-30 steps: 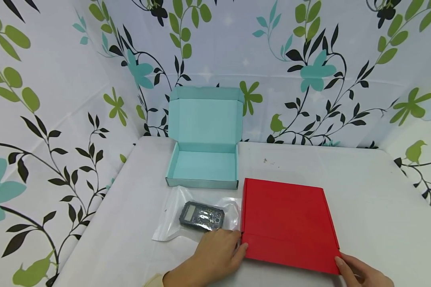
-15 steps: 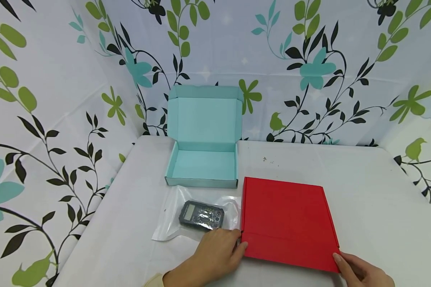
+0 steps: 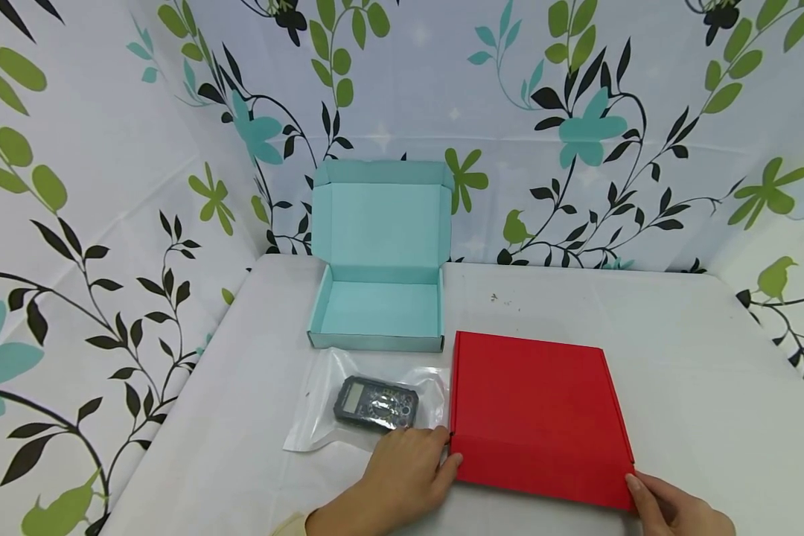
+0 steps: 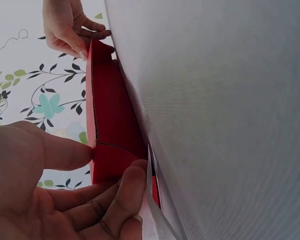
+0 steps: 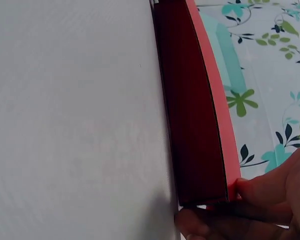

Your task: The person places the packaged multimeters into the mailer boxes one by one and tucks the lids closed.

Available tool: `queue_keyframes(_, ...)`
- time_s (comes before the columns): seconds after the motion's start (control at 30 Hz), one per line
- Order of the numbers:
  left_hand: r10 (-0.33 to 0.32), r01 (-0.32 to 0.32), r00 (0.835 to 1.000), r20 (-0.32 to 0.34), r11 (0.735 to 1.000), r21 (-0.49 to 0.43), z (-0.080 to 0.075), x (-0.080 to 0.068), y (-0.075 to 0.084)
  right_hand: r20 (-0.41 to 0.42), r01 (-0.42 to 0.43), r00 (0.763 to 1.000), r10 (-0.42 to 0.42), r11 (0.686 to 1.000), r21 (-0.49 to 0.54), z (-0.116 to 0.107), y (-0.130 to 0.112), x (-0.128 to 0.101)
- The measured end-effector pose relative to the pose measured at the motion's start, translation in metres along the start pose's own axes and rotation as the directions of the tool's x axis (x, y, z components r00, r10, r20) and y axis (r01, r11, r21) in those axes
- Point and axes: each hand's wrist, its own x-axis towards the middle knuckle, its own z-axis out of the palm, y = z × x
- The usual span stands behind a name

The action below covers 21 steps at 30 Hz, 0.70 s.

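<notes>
The head view is bright, wrist views dimmer.

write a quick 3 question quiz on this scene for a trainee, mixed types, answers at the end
1. What lies inside the clear plastic bag?
2. True or false: the turquoise cardboard box stands with its lid raised.
3. Fill in, as seen in the head view: the right grip pinches the red cardboard box at its near ____ corner.

Key: 1. a digital multimeter; 2. true; 3. right.
</notes>
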Motion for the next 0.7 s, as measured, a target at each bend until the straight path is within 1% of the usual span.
queue_keyframes(0.07,0.006,-0.006,1.0,-0.008,1.0,0.005,0.001,0.0,0.0,0.024,-0.004,1.0,0.004,1.0,0.009,-0.001,0.002,0.002)
queue_keyframes(0.17,0.017,-0.016,0.999,-0.029,1.0,0.016,0.001,0.0,-0.001,0.087,-0.009,0.996,0.007,1.0,0.019,-0.003,0.007,0.008)
queue_keyframes(0.23,0.02,-0.018,0.999,-0.04,0.999,0.03,0.002,0.001,-0.001,0.138,0.004,0.99,-0.007,1.0,0.015,-0.005,0.011,0.013)
queue_keyframes(0.33,0.018,-0.017,0.999,-0.05,0.999,0.036,0.001,0.004,-0.001,0.193,0.042,0.98,-0.044,0.999,0.014,-0.009,0.015,0.02)
queue_keyframes(0.43,0.02,-0.018,0.999,-0.05,0.999,0.038,0.001,0.007,0.0,0.221,0.116,0.968,-0.118,0.993,0.024,-0.014,0.015,0.025)
queue_keyframes(0.5,0.018,-0.017,0.999,-0.037,0.999,0.041,0.0,0.009,0.0,0.234,0.169,0.957,-0.171,0.985,0.029,-0.016,0.013,0.028)
queue_keyframes(0.57,0.022,-0.022,1.0,-0.008,0.999,0.038,0.0,0.011,-0.001,0.259,0.22,0.941,-0.219,0.975,0.026,-0.019,0.011,0.032)
queue_keyframes(0.7,0.041,-0.041,0.997,0.06,0.999,0.001,-0.001,0.016,-0.002,0.338,0.278,0.902,-0.269,0.96,0.023,-0.021,0.007,0.038)
